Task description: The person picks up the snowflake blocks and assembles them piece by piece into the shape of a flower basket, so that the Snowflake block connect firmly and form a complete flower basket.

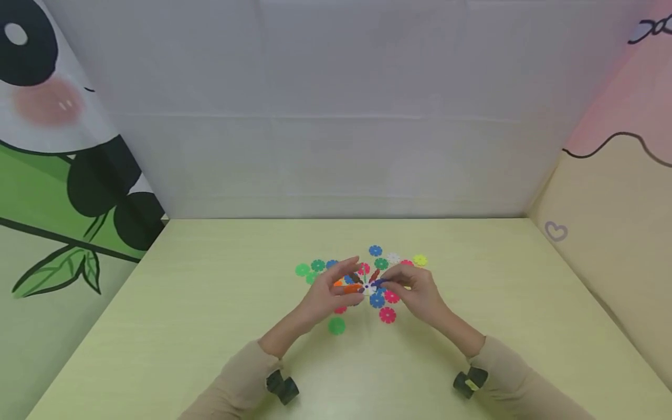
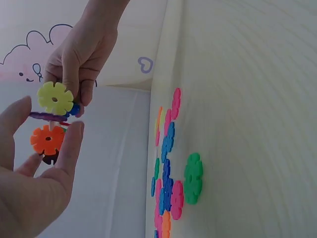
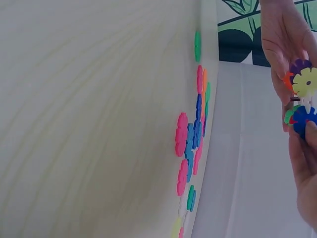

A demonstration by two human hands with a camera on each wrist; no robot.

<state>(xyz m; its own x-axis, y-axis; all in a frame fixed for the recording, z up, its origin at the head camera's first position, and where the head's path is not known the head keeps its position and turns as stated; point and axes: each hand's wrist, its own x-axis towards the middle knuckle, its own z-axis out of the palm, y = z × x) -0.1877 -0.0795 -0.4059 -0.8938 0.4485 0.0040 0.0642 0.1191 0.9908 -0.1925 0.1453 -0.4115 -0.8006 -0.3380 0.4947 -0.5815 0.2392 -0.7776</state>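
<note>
Soft, even light fills the head view, leaving faint, diffuse shadows on the table [image 1: 210, 326] below the forearms [image 1: 287, 333] and a pale sheen toward the frame's bottom. The 2 wrist views are dimmer and cooler, softer in detail; in the right, the table's edge looks bowed.

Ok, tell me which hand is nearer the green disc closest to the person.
Left. In the head view, the left hand appears just past the green disc; the right hand appears farther off, past it and to its right. Neither touches it.
</note>
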